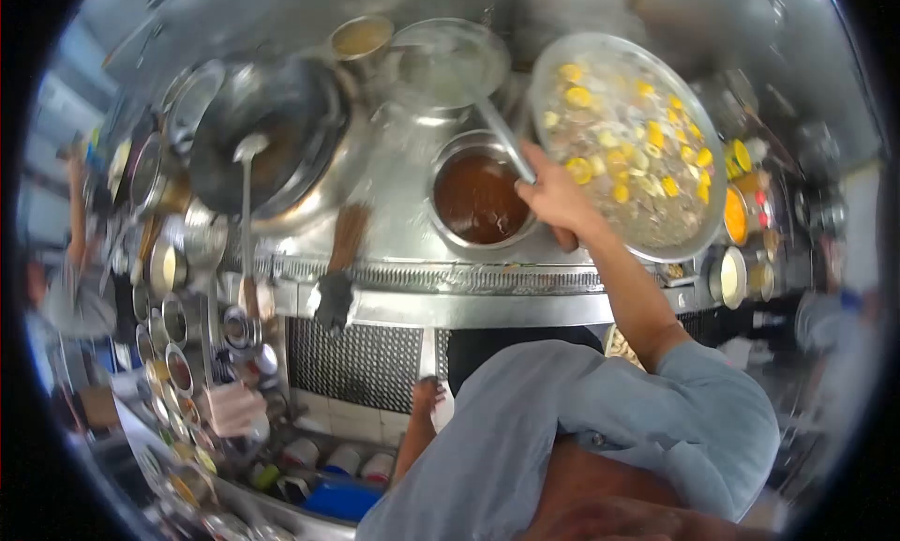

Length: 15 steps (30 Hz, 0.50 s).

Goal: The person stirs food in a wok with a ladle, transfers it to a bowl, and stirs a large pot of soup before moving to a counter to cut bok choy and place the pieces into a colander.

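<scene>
My right hand (pixel 560 196) is closed around a long-handled utensil (pixel 506 138) with a steel shaft and a brown grip end below my fist. The shaft slants up and left to a wide metal pan (pixel 497 49) holding cloudy liquid; the utensil's head is too blurred to make out. Just left of this hand stands a steel pot (pixel 437 203) of reddish-brown liquid. On the right is a large oval pan (pixel 548 49) of steaming food with yellow slices. My left hand (pixel 428 393) hangs low beside my body near something whitish, its fingers too small and blurred to read.
A black wok (pixel 216 157) sits on the left burner with a ladle (pixel 247 189) resting in it. A bristle brush (pixel 349 236) lies across the counter's front edge. Bowls and containers crowd both sides. A person (pixel 75 293) is at the far left.
</scene>
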### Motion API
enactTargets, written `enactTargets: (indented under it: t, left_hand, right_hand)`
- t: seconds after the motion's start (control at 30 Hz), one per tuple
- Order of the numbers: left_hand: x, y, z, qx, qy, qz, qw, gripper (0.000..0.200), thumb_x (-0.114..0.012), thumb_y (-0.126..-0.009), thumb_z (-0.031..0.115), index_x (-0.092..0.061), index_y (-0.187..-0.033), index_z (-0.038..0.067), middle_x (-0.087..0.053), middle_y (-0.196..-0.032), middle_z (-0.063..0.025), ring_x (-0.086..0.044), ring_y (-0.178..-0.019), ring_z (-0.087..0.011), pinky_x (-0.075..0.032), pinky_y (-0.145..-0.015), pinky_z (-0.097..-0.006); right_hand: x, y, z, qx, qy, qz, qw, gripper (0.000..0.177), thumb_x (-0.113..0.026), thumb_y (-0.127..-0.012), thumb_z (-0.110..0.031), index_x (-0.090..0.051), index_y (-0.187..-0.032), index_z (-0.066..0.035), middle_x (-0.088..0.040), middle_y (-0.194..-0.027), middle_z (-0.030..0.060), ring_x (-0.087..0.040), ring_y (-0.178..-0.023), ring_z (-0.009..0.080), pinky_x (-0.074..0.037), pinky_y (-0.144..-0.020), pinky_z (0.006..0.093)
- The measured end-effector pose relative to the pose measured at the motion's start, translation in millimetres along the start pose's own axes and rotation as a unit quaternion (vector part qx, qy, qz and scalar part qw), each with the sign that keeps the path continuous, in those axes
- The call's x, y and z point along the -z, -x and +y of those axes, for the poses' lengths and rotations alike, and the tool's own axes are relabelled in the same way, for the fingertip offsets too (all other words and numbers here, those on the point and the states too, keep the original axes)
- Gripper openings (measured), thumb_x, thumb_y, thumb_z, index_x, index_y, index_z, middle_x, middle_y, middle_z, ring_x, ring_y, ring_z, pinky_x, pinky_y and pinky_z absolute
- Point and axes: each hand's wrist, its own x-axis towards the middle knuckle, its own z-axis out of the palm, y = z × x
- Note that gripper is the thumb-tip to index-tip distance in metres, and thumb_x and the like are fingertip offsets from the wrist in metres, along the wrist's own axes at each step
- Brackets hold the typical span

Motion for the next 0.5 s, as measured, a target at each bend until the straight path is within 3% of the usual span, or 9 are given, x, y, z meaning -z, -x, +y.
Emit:
enactTargets:
  t: [0.03,0.1,0.2,0.23,0.3,0.37,0.43,0.47,0.5]
  left_hand:
    - [-6.7,15.0,-7.6,-0.109,-0.033,-0.030,0.993,0.035,-0.050,-0.089,0.023,-0.052,-0.120,0.008,-0.060,-0.097,-0.0106,-0.064,-0.078,-0.0250,-0.054,-0.062,-0.0389]
    - [-36.8,19.7,17.0,-0.075,-0.107,-0.035,0.991,0.034,-0.050,-0.089,0.024,-0.052,-0.118,0.008,-0.060,-0.097,-0.0103,-0.063,-0.078,-0.0245,-0.053,-0.062,-0.0389]
    - [-59.8,19.7,25.0,-0.002,-0.186,0.055,0.981,0.030,-0.049,-0.089,0.025,-0.051,-0.114,0.008,-0.058,-0.096,-0.0096,-0.060,-0.078,-0.0229,-0.050,-0.063,-0.0391]
    - [-65.2,21.7,19.9,0.017,-0.194,0.096,0.976,0.030,-0.049,-0.090,0.026,-0.051,-0.113,0.008,-0.057,-0.096,-0.0094,-0.060,-0.078,-0.0224,-0.049,-0.063,-0.0391]
    - [-66.1,-6.5,15.5,-0.024,-0.179,0.069,0.981,0.032,-0.048,-0.091,0.025,-0.049,-0.117,0.007,-0.058,-0.095,-0.0096,-0.061,-0.081,-0.0206,-0.049,-0.059,-0.0355]
    - [-90.0,-6.0,11.6,-0.035,-0.155,0.053,0.986,0.033,-0.049,-0.091,0.025,-0.048,-0.119,0.007,-0.058,-0.096,-0.0093,-0.061,-0.079,-0.0202,-0.049,-0.058,-0.0336]
    - [-121.1,-0.7,15.2,-0.050,-0.115,0.011,0.992,0.036,-0.051,-0.092,0.025,-0.047,-0.122,0.005,-0.059,-0.097,-0.0088,-0.061,-0.074,-0.0194,-0.048,-0.056,-0.0299]
    - [-172.4,35.2,17.4,-0.087,-0.195,0.071,0.974,0.037,-0.054,-0.091,0.024,-0.051,-0.123,0.005,-0.060,-0.092,-0.0078,-0.061,-0.075,-0.0187,-0.049,-0.060,-0.0303]
    - [-174.0,20.6,9.7,-0.077,-0.224,0.014,0.972,0.034,-0.055,-0.091,0.023,-0.057,-0.119,0.004,-0.063,-0.093,-0.0087,-0.061,-0.082,-0.0188,-0.049,-0.068,-0.0334]
  right_hand:
    - [15.6,18.0,-6.8,-0.060,-0.080,-0.032,0.995,0.059,-0.058,-0.083,-0.017,-0.039,-0.136,0.000,-0.064,-0.100,0.0245,-0.064,-0.087,0.0327,-0.049,-0.082,0.0399]
    - [37.3,49.9,7.6,-0.028,-0.142,-0.020,0.989,0.058,-0.057,-0.085,-0.020,-0.040,-0.137,-0.002,-0.064,-0.104,0.0249,-0.064,-0.086,0.0324,-0.049,-0.081,0.0405]
    - [90.0,104.0,17.0,-0.047,-0.243,-0.061,0.967,0.057,-0.058,-0.086,-0.012,-0.038,-0.137,0.000,-0.062,-0.091,0.0142,-0.059,-0.064,0.0176,-0.049,-0.061,0.0333]
    - [104.8,121.0,28.8,-0.048,-0.247,-0.051,0.967,0.057,-0.058,-0.086,-0.012,-0.038,-0.137,0.000,-0.062,-0.091,0.0142,-0.059,-0.064,0.0176,-0.049,-0.061,0.0333]
    - [129.2,154.8,60.1,-0.017,-0.409,-0.037,0.912,0.055,-0.057,-0.087,-0.009,-0.037,-0.138,-0.001,-0.058,-0.082,0.0103,-0.055,-0.057,0.0112,-0.045,-0.051,0.0268]
    - [149.4,175.0,95.8,0.006,-0.431,-0.004,0.903,0.052,-0.057,-0.089,-0.010,-0.038,-0.137,-0.003,-0.057,-0.074,0.0075,-0.052,-0.050,0.0093,-0.042,-0.045,0.0246]
    - [178.3,196.3,124.5,-0.095,-0.333,-0.026,0.938,0.047,-0.056,-0.091,-0.012,-0.041,-0.134,-0.002,-0.053,-0.065,0.0038,-0.048,-0.042,0.0099,-0.040,-0.040,0.0254]
    - [188.5,206.5,136.8,-0.089,-0.341,-0.034,0.935,0.047,-0.056,-0.091,-0.012,-0.041,-0.134,-0.002,-0.053,-0.065,0.0038,-0.048,-0.042,0.0099,-0.040,-0.040,0.0254]
    - [198.6,216.2,147.2,-0.100,-0.392,-0.035,0.914,0.046,-0.055,-0.091,-0.012,-0.042,-0.133,-0.002,-0.051,-0.062,0.0025,-0.046,-0.040,0.0099,-0.039,-0.038,0.0257]
